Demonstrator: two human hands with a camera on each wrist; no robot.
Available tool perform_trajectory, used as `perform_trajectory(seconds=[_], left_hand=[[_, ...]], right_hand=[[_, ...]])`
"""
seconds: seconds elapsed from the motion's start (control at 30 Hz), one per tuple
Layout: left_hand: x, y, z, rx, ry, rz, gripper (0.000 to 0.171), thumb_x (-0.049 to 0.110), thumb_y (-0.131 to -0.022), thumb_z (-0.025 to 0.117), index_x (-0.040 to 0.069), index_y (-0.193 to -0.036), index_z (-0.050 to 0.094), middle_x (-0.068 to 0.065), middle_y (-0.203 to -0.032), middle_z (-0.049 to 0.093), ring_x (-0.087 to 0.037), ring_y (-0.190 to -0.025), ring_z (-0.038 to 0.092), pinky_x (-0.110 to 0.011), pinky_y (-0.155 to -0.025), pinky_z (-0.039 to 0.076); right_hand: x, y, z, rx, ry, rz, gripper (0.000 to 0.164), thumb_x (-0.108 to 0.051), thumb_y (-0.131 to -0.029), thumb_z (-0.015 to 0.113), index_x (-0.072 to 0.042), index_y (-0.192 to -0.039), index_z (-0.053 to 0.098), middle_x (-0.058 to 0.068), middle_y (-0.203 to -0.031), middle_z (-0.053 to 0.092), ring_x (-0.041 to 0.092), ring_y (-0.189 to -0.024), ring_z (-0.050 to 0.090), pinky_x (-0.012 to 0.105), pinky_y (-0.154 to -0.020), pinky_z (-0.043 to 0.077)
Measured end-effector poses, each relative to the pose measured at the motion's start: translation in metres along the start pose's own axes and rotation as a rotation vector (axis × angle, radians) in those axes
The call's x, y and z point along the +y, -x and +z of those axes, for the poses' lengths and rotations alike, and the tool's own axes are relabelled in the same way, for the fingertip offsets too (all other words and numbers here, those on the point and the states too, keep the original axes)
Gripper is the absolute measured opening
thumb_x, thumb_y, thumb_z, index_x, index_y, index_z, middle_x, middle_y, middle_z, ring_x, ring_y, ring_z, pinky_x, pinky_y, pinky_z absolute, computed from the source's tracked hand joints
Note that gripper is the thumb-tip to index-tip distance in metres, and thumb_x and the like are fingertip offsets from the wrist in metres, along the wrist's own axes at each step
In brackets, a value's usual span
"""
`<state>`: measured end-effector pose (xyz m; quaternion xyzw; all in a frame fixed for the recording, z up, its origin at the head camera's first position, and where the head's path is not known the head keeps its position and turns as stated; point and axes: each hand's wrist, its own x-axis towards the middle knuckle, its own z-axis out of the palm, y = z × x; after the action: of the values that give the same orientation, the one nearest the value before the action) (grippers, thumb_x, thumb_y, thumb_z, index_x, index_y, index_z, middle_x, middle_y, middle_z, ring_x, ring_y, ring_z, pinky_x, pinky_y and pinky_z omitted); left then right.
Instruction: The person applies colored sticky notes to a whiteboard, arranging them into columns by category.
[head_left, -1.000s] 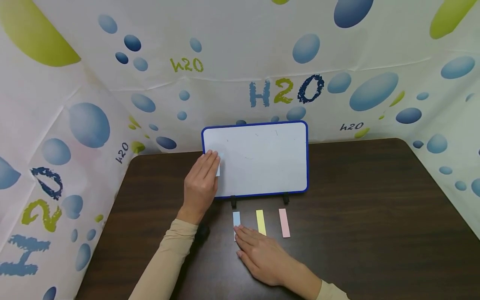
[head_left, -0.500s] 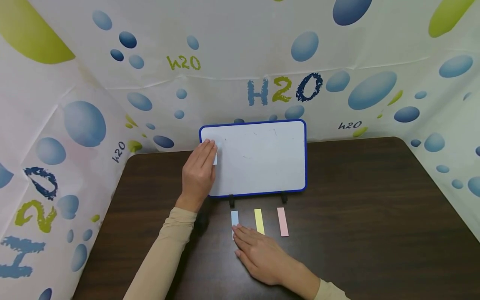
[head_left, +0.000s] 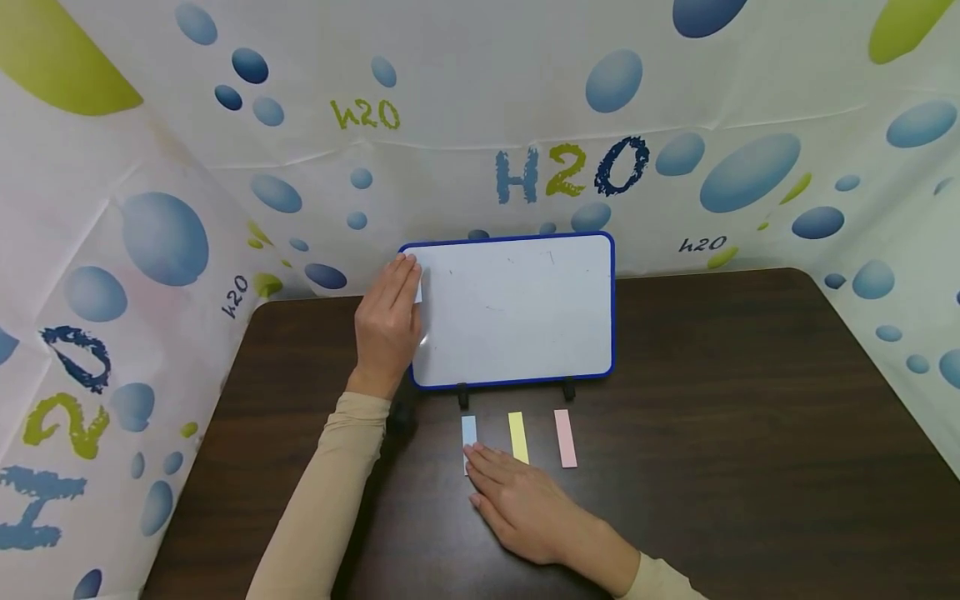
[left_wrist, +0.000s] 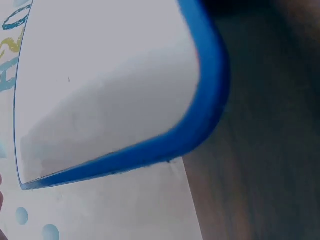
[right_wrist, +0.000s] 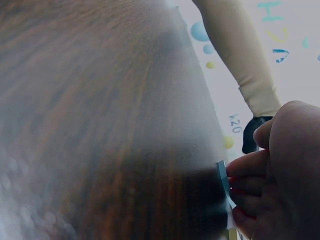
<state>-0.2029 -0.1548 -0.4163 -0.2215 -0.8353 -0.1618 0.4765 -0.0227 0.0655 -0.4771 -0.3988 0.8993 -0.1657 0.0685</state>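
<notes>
A small whiteboard (head_left: 517,308) with a blue frame stands tilted near the back of the table. My left hand (head_left: 387,321) lies flat at its upper left corner, fingers straight and together. Beside those fingers shows the edge of a pale bluish-white piece (head_left: 419,289), mostly hidden under the hand. The left wrist view holds the board's blue frame (left_wrist: 210,95) up close. My right hand (head_left: 525,508) rests palm down on the table, fingers extended, fingertips on the lower part of a light blue strip (head_left: 468,429). It also covers the bottom end of a yellow strip (head_left: 518,435).
A pink strip (head_left: 566,437) lies right of the yellow one. Black feet (head_left: 568,389) support the board's lower edge. The dark wooden table (head_left: 750,417) is backed by a white curtain (head_left: 480,83) with blue and green prints. A black device (right_wrist: 252,135) sits at the left wrist.
My left hand has slid upward along the whiteboard's left side, and the pale piece has moved up with it. The right hand stays put on the blue strip.
</notes>
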Motion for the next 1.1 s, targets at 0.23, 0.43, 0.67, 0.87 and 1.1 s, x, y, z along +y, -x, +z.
perform_trajectory(seconds=[0.23,0.43,0.67,0.87,1.1], left_hand=[[-0.004,-0.010,0.005,0.024,-0.019,0.032,0.027,-0.003,-0.096,0.064,-0.005,-0.122,0.071,-0.019,-0.128,0.071,-0.034,-0.121,0.068,-0.045,-0.105,0.054],[-0.006,-0.016,0.009,0.032,-0.047,0.044,0.028,-0.001,-0.096,0.065,-0.005,-0.124,0.070,-0.019,-0.128,0.070,-0.034,-0.121,0.068,-0.045,-0.106,0.054],[-0.008,-0.016,0.014,0.021,-0.065,0.073,0.027,-0.002,-0.095,0.067,-0.005,-0.122,0.071,-0.019,-0.126,0.072,-0.033,-0.119,0.069,-0.044,-0.107,0.054],[-0.008,-0.010,0.017,-0.039,-0.075,0.081,0.028,-0.002,-0.095,0.067,-0.006,-0.122,0.071,-0.020,-0.126,0.071,-0.033,-0.122,0.068,-0.043,-0.109,0.052],[-0.008,-0.007,0.017,-0.119,-0.082,0.095,0.029,-0.001,-0.096,0.065,-0.007,-0.125,0.069,-0.021,-0.129,0.069,-0.035,-0.126,0.065,-0.043,-0.111,0.050]], right_hand=[[-0.001,-0.003,0.000,0.023,0.021,-0.011,0.054,-0.037,-0.112,0.028,-0.006,-0.151,0.048,0.008,-0.162,0.041,0.020,-0.151,0.038,0.039,-0.122,0.039],[0.000,-0.002,-0.001,0.015,0.028,-0.009,0.053,-0.036,-0.112,0.029,-0.006,-0.151,0.049,0.008,-0.162,0.041,0.020,-0.151,0.039,0.039,-0.123,0.038],[0.001,-0.001,-0.001,0.009,0.019,-0.010,0.054,-0.037,-0.112,0.028,-0.006,-0.151,0.049,0.008,-0.162,0.041,0.020,-0.152,0.038,0.039,-0.123,0.038],[0.001,0.001,-0.001,0.007,0.015,-0.008,0.055,-0.038,-0.112,0.026,-0.007,-0.151,0.049,0.007,-0.163,0.040,0.021,-0.152,0.038,0.040,-0.122,0.038],[0.000,0.001,-0.001,0.010,0.012,-0.009,0.055,-0.038,-0.112,0.026,-0.007,-0.151,0.049,0.007,-0.162,0.041,0.021,-0.151,0.038,0.040,-0.122,0.039]])
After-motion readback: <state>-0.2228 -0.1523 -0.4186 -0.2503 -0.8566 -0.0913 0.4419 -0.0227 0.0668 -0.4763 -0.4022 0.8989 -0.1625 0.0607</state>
